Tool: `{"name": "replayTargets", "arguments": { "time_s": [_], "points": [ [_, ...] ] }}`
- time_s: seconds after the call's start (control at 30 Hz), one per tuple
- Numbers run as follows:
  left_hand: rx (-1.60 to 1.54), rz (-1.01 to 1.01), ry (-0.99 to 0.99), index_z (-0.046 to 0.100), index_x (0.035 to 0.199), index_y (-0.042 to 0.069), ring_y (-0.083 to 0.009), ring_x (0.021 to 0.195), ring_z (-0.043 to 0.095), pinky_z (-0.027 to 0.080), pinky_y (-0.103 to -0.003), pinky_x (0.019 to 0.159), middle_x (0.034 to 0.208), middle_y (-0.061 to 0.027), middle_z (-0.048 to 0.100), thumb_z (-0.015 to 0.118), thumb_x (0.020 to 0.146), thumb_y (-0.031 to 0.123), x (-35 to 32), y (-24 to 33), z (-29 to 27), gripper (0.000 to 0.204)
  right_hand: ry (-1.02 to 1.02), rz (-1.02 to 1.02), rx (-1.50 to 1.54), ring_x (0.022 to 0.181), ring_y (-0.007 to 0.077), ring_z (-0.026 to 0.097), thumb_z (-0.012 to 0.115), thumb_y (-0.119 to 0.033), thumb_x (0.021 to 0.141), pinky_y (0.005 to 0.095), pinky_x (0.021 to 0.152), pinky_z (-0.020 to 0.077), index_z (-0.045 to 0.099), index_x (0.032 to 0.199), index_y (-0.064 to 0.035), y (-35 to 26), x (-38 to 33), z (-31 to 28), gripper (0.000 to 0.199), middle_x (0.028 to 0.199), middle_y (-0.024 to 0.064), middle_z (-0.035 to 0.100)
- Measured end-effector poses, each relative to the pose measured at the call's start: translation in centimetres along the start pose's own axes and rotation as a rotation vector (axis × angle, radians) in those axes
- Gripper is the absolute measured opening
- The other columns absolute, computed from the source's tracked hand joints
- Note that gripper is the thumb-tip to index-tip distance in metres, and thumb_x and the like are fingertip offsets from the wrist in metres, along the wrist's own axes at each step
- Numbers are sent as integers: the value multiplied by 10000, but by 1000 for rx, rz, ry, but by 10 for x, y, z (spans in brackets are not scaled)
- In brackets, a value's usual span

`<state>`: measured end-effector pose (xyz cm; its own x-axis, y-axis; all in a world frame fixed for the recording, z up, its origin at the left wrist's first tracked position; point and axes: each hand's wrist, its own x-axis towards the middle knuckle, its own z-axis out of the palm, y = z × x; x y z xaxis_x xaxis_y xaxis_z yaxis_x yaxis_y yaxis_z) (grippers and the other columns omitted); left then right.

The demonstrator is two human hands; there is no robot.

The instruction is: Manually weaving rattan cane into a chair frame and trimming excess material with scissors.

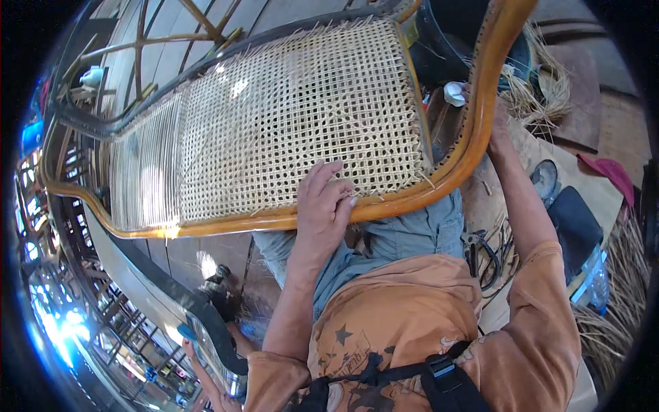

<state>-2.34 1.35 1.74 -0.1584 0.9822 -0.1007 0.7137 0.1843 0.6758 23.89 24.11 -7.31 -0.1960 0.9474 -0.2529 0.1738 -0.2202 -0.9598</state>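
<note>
Left hand (324, 206) laid palm-down on the near edge of the woven cane panel (288, 117), fingers loosely curled and spread over the weave and the curved orange wooden frame (405, 199), gripping nothing; forearm rising straight up from the lower edge. Right arm stretched out and up along the right side, sleeve orange, forearm bare. Right hand (495, 127) up against the frame's right rail, mostly hidden behind it; open or closed, cannot tell. Cane panel tilted across the lap, filling the upper middle. Loose cane strands (532, 93) heaped beyond the right rail.
</note>
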Motion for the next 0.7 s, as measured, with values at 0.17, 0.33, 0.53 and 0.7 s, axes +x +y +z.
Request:
{"name": "replayTargets", "arguments": {
  "time_s": [0.17,0.33,0.53,0.7],
  "points": [
    [76,4,5,625,925,45,-337,1254,412,304,-415,1062,1301,-144,475,653,746,45,2,-4,2,181,1,76,305,821,122,595,588,-274,897,267,718,479,593,1118,-69,-3,-8,9,301,927,13,616],
    [30,-21,2,670,886,85,-369,1254,385,293,-463,1060,1263,-122,515,658,761,97,9,3,9,126,53,-9,134,786,116,596,552,-267,930,274,684,493,584,1129,-64,45,13,-18,286,907,22,615],
    [59,-52,90,691,826,74,-329,1221,430,325,-434,1034,1215,-115,555,711,723,99,7,4,12,108,14,32,40,787,122,608,545,-300,936,291,669,499,598,1103,-55,11,7,-7,301,911,31,638],
    [53,-63,113,691,818,78,-339,1235,414,323,-440,1031,1226,-98,554,705,725,101,7,3,15,97,36,61,-73,773,103,599,534,-210,941,264,701,503,596,1117,-45,14,1,-20,250,902,1,613]
  ]
}}
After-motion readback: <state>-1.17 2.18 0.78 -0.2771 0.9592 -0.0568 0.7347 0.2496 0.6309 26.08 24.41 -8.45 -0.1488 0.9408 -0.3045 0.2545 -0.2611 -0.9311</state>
